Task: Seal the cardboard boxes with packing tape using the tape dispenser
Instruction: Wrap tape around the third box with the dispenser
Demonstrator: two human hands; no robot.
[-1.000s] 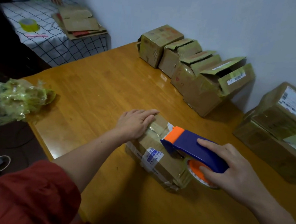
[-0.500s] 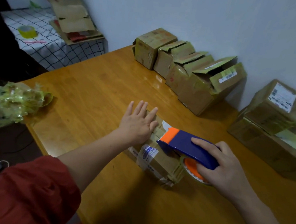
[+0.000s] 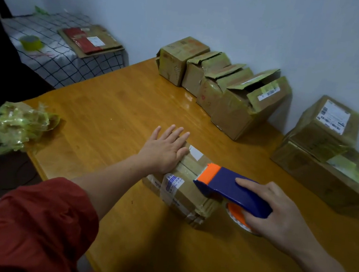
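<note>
A small cardboard box (image 3: 187,193) with a white and blue label lies on the wooden table (image 3: 114,116) in front of me. My left hand (image 3: 165,148) presses flat on the box's far left end, fingers straight. My right hand (image 3: 276,213) grips a blue and orange tape dispenser (image 3: 230,190), whose orange nose rests on the box's top near its right end. A strip of tape runs along the top between my left hand and the dispenser.
A row of several cardboard boxes (image 3: 221,82), some with open flaps, stands along the wall. Two stacked boxes (image 3: 324,149) sit at the right. Crumpled yellowish plastic (image 3: 17,124) lies at the table's left edge. A checked side table (image 3: 56,58) holds flat cardboard and a tape roll (image 3: 30,42).
My left hand's fingers have straightened and now lie flat on the box. The dispenser has slid toward me along the box's top. The other person's hand has left the side table.
</note>
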